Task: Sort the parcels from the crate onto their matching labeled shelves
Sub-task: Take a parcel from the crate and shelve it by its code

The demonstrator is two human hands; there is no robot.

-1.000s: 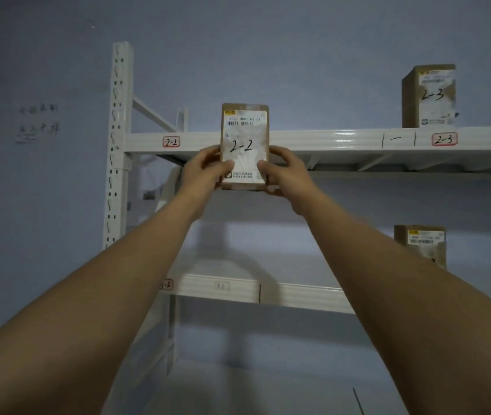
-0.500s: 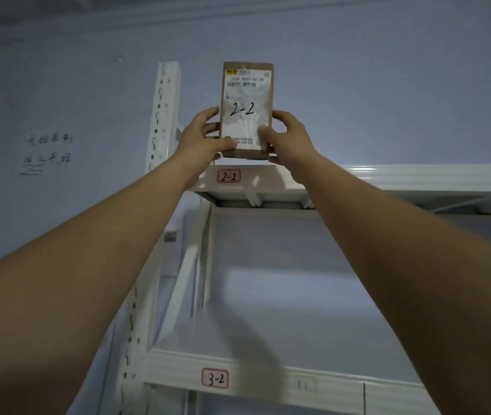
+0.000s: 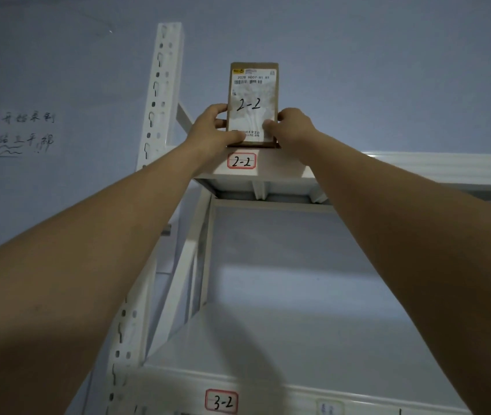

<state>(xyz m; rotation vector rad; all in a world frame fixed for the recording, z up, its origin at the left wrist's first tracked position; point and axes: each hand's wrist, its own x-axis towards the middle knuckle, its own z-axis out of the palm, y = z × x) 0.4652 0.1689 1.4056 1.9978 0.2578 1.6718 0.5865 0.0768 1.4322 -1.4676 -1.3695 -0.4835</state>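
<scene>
Left hand, right hand grip parcel sides, upright above shelf label 2-2. Placing step; next likely release.

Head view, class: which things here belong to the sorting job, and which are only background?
Job:
parcel marked 2-2
left hand
right hand
2-2 label
upper shelf

Background:
3-2 label
wall writing
upright post
</scene>
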